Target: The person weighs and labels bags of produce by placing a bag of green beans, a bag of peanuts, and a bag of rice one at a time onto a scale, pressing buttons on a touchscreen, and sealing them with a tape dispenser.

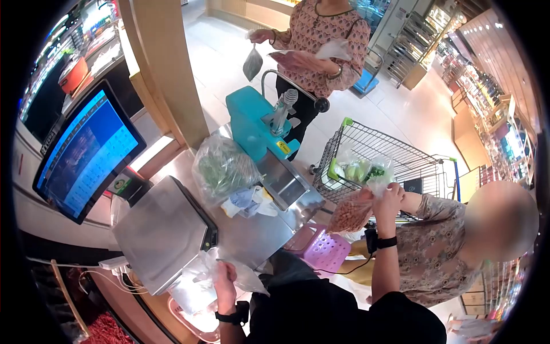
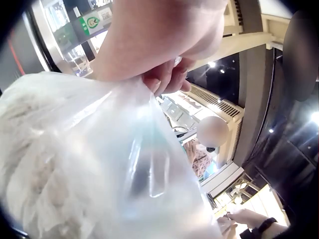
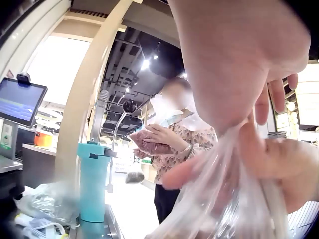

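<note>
My right hand (image 1: 389, 200) holds the gathered neck of a clear plastic bag of small reddish-brown pieces, like peanuts (image 1: 349, 213), out over the shopping cart's near side. Another person's hand (image 3: 279, 154) grips the same bag just below my fingers in the right wrist view. My left hand (image 1: 225, 281) pinches the top of a second clear plastic bag (image 2: 134, 164) beside the weighing scale (image 1: 163, 235). Pale, blurred contents show through its film on the left in the left wrist view.
A teal bag sealer (image 1: 249, 120) stands on the steel counter (image 1: 243, 238), near a bag of greens (image 1: 226, 169) and white gloves (image 1: 250, 202). A touchscreen (image 1: 91, 152) is at left. Beyond are a shopping cart (image 1: 401, 152), a pink basket (image 1: 318, 246) and a standing person (image 1: 321, 43) holding bags.
</note>
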{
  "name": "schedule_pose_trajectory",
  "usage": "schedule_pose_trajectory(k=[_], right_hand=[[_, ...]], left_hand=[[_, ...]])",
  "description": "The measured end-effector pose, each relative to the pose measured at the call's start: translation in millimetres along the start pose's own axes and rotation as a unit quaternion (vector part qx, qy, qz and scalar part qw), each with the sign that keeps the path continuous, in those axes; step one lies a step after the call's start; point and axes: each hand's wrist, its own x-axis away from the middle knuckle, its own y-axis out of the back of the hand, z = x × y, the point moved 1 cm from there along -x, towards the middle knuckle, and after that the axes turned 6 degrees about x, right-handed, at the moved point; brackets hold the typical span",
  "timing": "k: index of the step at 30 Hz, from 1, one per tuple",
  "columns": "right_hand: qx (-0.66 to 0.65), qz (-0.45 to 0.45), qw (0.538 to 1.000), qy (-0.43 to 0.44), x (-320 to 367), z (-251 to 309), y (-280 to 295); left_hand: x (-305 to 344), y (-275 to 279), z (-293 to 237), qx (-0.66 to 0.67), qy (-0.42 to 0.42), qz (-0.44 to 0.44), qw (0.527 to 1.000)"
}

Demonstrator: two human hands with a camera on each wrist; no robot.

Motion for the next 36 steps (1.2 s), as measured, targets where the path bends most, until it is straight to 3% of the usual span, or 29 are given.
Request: schedule_pose_trajectory(k=[3, 5, 6, 7, 11, 14, 16, 18, 20, 22, 24, 26, 28, 30, 31, 33, 34, 36], right_hand=[[0.030, -0.008, 0.999, 0.011, -2.9, -15.7, -30.6], [0.086, -0.040, 0.995, 0.024, 8.4, -30.4, -54.4], [0.115, -0.077, 0.990, 0.023, 12.6, -32.1, -53.3], [0.085, -0.057, 0.994, 0.038, 14.4, -28.3, -35.0], [0.069, -0.079, 0.993, 0.062, 10.9, -58.9, -17.7], [0.096, -0.042, 0.994, 0.007, 17.4, -65.7, 0.5], [0.149, -0.050, 0.986, -0.058, 24.0, -78.1, -10.3], [0.167, -0.038, 0.982, -0.076, 36.8, -85.1, -14.0], [0.124, -0.048, 0.985, -0.112, 49.4, -102.3, -31.4], [0.038, -0.087, 0.993, -0.076, 61.0, -109.9, -32.3], [0.080, -0.076, 0.992, -0.064, 60.7, -105.9, -15.8], [0.150, 0.056, 0.983, -0.086, 53.4, -96.1, -0.9], [0.010, 0.134, 0.988, -0.080, 32.0, -69.0, 38.3], [-0.215, 0.125, 0.965, -0.086, 13.3, -33.9, 80.8], [-0.235, 0.123, 0.961, -0.073, -0.5, -19.8, 85.0], [-0.226, 0.008, 0.974, -0.014, -13.1, 0.6, 78.1], [-0.235, 0.007, 0.972, 0.006, -20.3, 13.2, 94.8], [-0.246, 0.086, 0.964, -0.051, -12.4, 31.2, 123.7]], left_hand=[[-9.8, 7.8, -2.2, 0.067, -0.011, -0.003, 0.998], [-4.5, 7.0, -15.7, 0.110, -0.020, -0.076, 0.991], [-1.5, 6.6, -28.7, -0.005, -0.074, -0.042, 0.996], [0.1, -2.0, -44.2, 0.101, -0.066, 0.002, 0.993], [-1.9, -5.8, -53.1, 0.126, -0.087, -0.008, 0.988], [-7.6, -5.4, -52.9, 0.092, -0.092, 0.008, 0.992], [-7.5, -6.0, -50.9, 0.097, -0.067, -0.033, 0.992], [-4.7, -5.2, -52.6, 0.087, -0.064, 0.009, 0.994], [-3.9, -2.7, -55.9, 0.088, -0.066, 0.015, 0.994], [-5.9, -10.1, -55.9, 0.088, -0.065, 0.011, 0.994], [-3.2, -12.5, -56.9, 0.079, -0.085, -0.024, 0.993], [-2.0, -11.7, -56.5, 0.064, -0.088, -0.013, 0.994], [-6.5, -2.9, -49.0, 0.061, -0.085, 0.011, 0.994], [-2.9, -7.8, -53.4, 0.089, -0.065, -0.035, 0.993], [0.0, -1.0, -51.4, 0.079, -0.060, -0.016, 0.995], [-9.3, -9.5, -60.4, 0.089, -0.087, -0.005, 0.992], [-1.6, -11.4, -66.9, 0.056, -0.091, -0.018, 0.994], [20.7, -9.9, -84.8, -0.007, -0.112, -0.019, 0.993]])
